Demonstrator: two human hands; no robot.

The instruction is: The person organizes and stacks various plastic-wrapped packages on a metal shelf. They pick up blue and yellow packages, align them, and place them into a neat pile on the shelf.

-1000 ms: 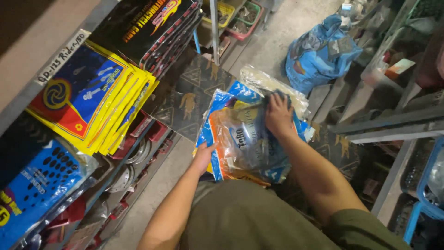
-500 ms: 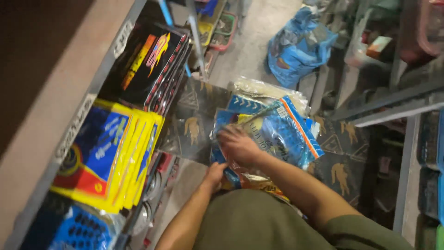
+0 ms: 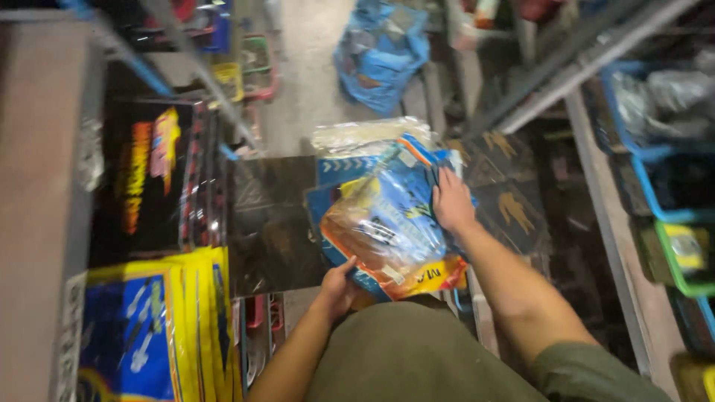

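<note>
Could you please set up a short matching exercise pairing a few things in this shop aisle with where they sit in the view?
Things:
1. stack of plastic packets
2. blue bag
3. yellow packs
4. green crate

Places:
a. far up the aisle floor
b. right shelf edge
c. between both hands
d. lower left shelf

Pairs: 1-c, 2-a, 3-d, 4-b

Looking down a narrow shop aisle. Left hand (image 3: 339, 286) grips the near edge of a stack of plastic-wrapped blue and orange packets (image 3: 387, 216); right hand (image 3: 450, 201) lies flat on the stack's far right side. Yellow and blue packs (image 3: 149, 327) stand on the shelf at left, black packs (image 3: 153, 175) beyond them. Blue bag (image 3: 380, 52) on the floor ahead.
</note>
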